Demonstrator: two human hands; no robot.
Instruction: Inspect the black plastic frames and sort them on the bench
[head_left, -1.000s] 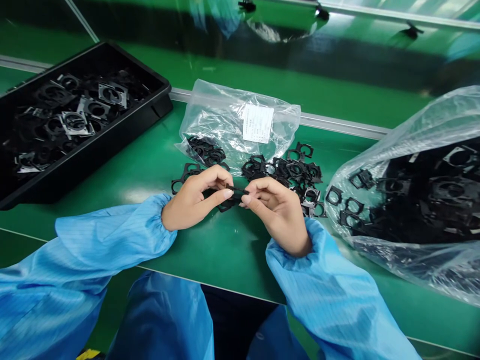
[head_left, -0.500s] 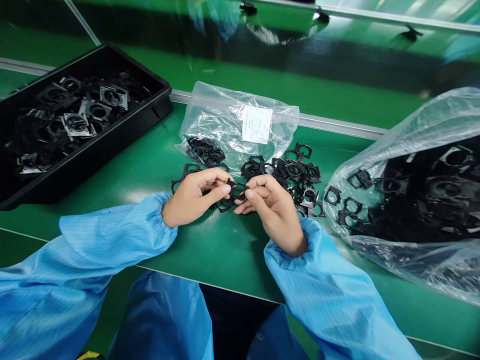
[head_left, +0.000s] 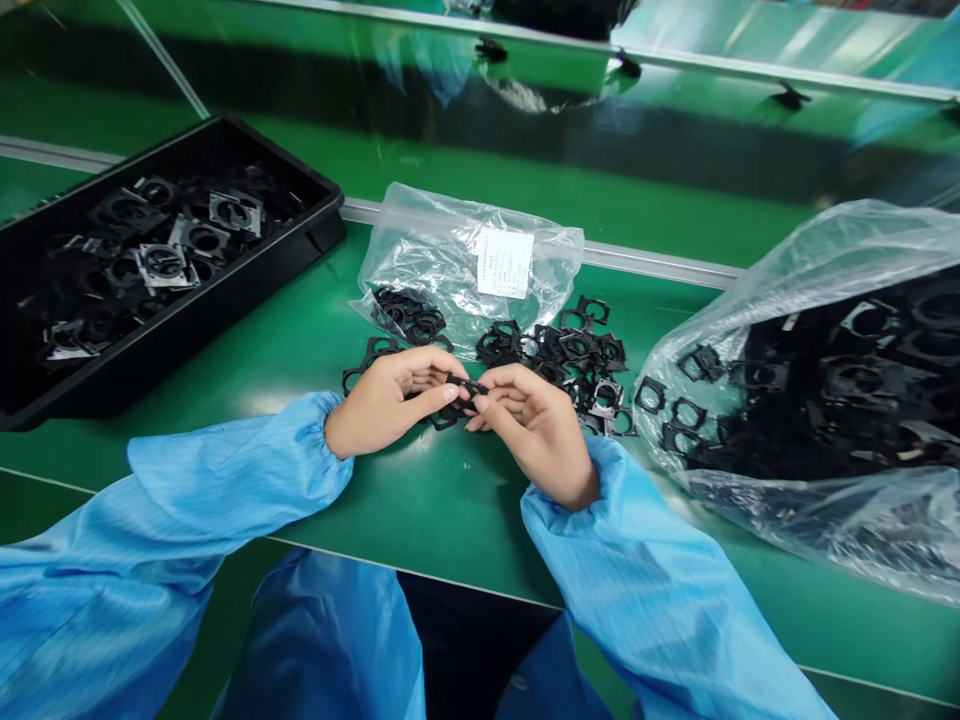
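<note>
A small black plastic frame (head_left: pixel 469 388) is pinched between my two hands, seen nearly edge-on. My left hand (head_left: pixel 390 398) grips its left end between thumb and fingers. At its right end, my right hand (head_left: pixel 531 420) closes thumb and fingertips on it. Just beyond my hands lies a heap of loose black plastic frames (head_left: pixel 577 350), each with a round opening. A few more of the same parts rest close behind my left hand, partly hidden by it.
A black tray (head_left: pixel 262 265) full of similar parts stands at the left. Behind my hands lies a clear plastic bag (head_left: pixel 420 235) with a white label (head_left: pixel 505 263) and parts at its mouth. A large clear bag (head_left: pixel 675 360) of black parts lies right on the green table (head_left: pixel 450 520).
The black frame has been tilted from showing its opening to nearly edge-on. My hands have come slightly closer together around it. The camera view has shifted a little.
</note>
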